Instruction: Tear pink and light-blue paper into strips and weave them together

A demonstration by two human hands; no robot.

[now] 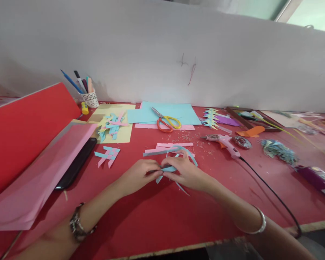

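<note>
Strips of blue paper (170, 169) sit between your left hand (141, 175) and right hand (188, 172), each closed to a narrow pinch, nearly meeting, midway between the side edges of the surface (151, 220) and back from its near edge. Your grip hides just how the paper bends. Keep both pinches light and close together, press each bend flat, and steer the loose ends (150, 153) clear. Pink strips (162, 145) lie just beyond; scissors (163, 116) rest toward the far edge, the glue gun (229, 145) toward the right.
</note>
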